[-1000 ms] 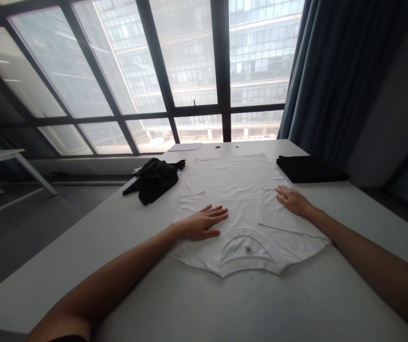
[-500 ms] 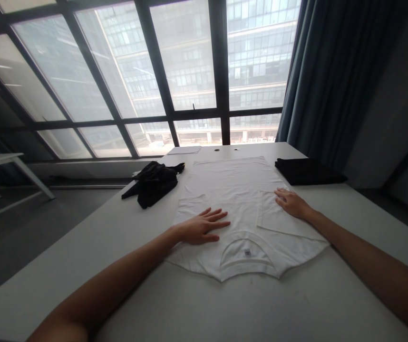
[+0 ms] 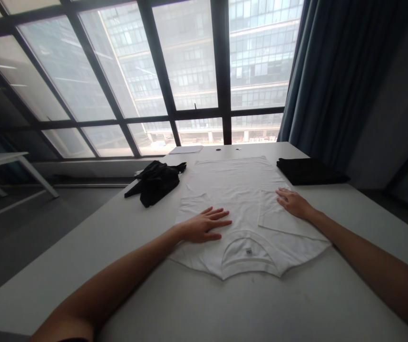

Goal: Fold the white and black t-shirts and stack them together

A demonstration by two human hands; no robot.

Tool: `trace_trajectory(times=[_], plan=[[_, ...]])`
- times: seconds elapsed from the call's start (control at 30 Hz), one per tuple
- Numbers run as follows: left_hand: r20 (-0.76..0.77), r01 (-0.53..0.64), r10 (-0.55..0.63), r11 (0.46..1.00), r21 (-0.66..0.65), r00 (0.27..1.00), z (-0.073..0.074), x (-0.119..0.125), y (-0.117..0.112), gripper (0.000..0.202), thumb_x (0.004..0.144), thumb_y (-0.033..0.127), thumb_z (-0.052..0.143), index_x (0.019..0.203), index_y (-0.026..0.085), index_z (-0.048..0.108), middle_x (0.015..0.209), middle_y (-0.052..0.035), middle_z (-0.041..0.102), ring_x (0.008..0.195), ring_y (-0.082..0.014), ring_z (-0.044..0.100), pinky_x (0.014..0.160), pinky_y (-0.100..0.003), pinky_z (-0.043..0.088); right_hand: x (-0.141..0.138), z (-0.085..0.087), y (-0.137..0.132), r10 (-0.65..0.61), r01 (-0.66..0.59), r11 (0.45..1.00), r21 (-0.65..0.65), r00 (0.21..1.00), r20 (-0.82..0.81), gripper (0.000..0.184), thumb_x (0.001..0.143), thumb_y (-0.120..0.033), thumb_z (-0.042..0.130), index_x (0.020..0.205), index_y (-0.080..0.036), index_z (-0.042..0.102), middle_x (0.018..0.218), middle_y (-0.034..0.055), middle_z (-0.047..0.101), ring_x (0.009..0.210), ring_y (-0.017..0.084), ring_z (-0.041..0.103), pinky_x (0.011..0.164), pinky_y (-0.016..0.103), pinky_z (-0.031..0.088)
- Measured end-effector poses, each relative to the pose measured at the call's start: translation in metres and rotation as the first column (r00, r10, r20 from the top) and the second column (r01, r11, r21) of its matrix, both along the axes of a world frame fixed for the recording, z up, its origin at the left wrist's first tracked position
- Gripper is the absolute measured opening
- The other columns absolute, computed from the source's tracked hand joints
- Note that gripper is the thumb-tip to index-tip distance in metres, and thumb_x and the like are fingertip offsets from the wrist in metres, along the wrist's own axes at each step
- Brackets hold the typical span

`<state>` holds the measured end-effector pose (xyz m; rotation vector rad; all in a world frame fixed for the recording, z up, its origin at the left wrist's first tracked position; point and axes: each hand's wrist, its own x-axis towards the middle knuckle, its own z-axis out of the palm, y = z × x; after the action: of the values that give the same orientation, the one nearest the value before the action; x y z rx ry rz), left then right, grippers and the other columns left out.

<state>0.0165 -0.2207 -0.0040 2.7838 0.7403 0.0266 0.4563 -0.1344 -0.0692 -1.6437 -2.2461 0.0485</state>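
Note:
A white T-shirt point(image 3: 239, 190) lies spread on the table with its collar toward me and its hem at the far end. Both sleeves are folded inward over the body. My left hand point(image 3: 204, 225) rests on the left side of the shirt near the collar, fingers spread. On the right, my right hand point(image 3: 292, 202) lies on the folded sleeve point(image 3: 275, 213) and the shirt's side edge, its fingers stretched out. A small label point(image 3: 248, 251) shows inside the neck opening.
The white table point(image 3: 225, 308) runs toward large windows. A crumpled black garment point(image 3: 159, 183) lies left of the shirt, and a folded black cloth point(image 3: 309, 171) lies to the right. White sheets point(image 3: 186, 149) are at the far edge. Another table point(image 3: 0, 161) stands at left.
My hands and the shirt keep their places. The whole view has shifted very slightly.

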Motion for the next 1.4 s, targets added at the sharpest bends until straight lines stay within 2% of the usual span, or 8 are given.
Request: trace_trajectory(times=[0.57,0.67,0.73,0.8,0.87,0.9,1.2,1.4], plan=[[0.024,0.018,-0.018,1.000,-0.008,1.000,-0.001,0.000,0.002,0.061,0.102,0.058,0.044,0.158,0.040,0.030,0.167,0.0016,0.019,0.154,-0.0282,0.017,0.125,-0.049,0.008,0.002,-0.002,0.002,0.017,-0.017,0.999,0.033,1.000,0.008,0.052,0.099,-0.039,0.044,0.142,-0.014,0.058,0.151,0.0145,0.051,0.143,0.028,0.043,0.119,0.043,0.033],[0.067,-0.108,0.105,0.994,0.036,0.992,-0.008,-0.001,0.010,0.058,0.105,0.055,0.035,0.159,0.034,0.030,0.164,-0.0017,0.031,0.152,-0.0245,0.025,0.125,-0.045,0.013,0.002,-0.002,0.002,0.019,-0.019,0.999,0.034,1.000,0.005,0.051,0.099,-0.039,0.043,0.141,-0.015,0.058,0.151,0.0141,0.051,0.143,0.027,0.043,0.119,0.044,0.033],[0.131,-0.359,0.343,0.923,0.135,0.930,-0.017,-0.005,0.020,0.059,0.106,0.052,0.032,0.159,0.027,0.031,0.161,-0.0072,0.036,0.151,-0.0266,0.028,0.124,-0.049,0.015,0.002,-0.002,0.002,0.020,-0.020,0.999,0.034,1.000,0.002,0.052,0.099,-0.039,0.043,0.141,-0.014,0.058,0.151,0.0151,0.050,0.143,0.028,0.043,0.119,0.044,0.033],[0.159,-0.613,0.592,0.760,0.217,0.790,-0.027,-0.013,0.032,0.063,0.104,0.051,0.033,0.158,0.018,0.033,0.161,-0.0151,0.034,0.151,-0.0330,0.026,0.122,-0.057,0.015,0.002,-0.003,0.002,0.022,-0.022,0.999,0.034,1.000,-0.003,0.053,0.099,-0.039,0.043,0.141,-0.012,0.058,0.151,0.0168,0.050,0.143,0.028,0.043,0.119,0.045,0.033],[0.099,-0.725,0.727,0.645,0.240,0.679,-0.036,-0.022,0.042,0.067,0.103,0.052,0.033,0.157,0.013,0.033,0.162,-0.0210,0.029,0.151,-0.0380,0.023,0.119,-0.061,0.016,0.002,-0.003,0.002,0.025,-0.025,0.999,0.033,1.000,-0.009,0.053,0.099,-0.039,0.043,0.141,-0.012,0.058,0.151,0.0172,0.050,0.143,0.029,0.043,0.119,0.046,0.033],[0.056,-0.731,0.742,0.640,0.236,0.668,-0.040,-0.027,0.046,0.068,0.103,0.053,0.033,0.157,0.012,0.033,0.162,-0.0217,0.027,0.151,-0.0388,0.022,0.118,-0.062,0.017,0.002,-0.003,0.002,0.025,-0.024,0.999,0.032,1.000,-0.011,0.052,0.099,-0.039,0.043,0.141,-0.012,0.058,0.151,0.0170,0.050,0.143,0.029,0.043,0.118,0.046,0.033],[-0.059,-0.418,0.427,0.901,0.119,0.902,-0.033,-0.020,0.031,0.076,0.104,0.063,0.023,0.162,0.014,0.019,0.166,-0.0192,0.010,0.155,-0.0308,0.007,0.122,-0.052,0.010,0.003,-0.003,0.003,0.012,-0.013,1.000,0.023,1.000,0.004,0.051,0.099,-0.039,0.042,0.142,-0.014,0.057,0.152,0.0159,0.049,0.144,0.028,0.042,0.119,0.046,0.032],[-0.042,-0.199,0.202,0.977,0.072,0.978,-0.026,-0.005,0.012,0.073,0.104,0.063,0.027,0.163,0.023,0.012,0.168,-0.0116,0.008,0.155,-0.0274,0.005,0.124,-0.049,0.005,0.003,-0.003,0.002,0.016,-0.015,0.999,0.033,1.000,-0.015,0.049,0.099,-0.039,0.044,0.141,-0.018,0.058,0.151,0.0135,0.051,0.143,0.027,0.043,0.119,0.046,0.032]])
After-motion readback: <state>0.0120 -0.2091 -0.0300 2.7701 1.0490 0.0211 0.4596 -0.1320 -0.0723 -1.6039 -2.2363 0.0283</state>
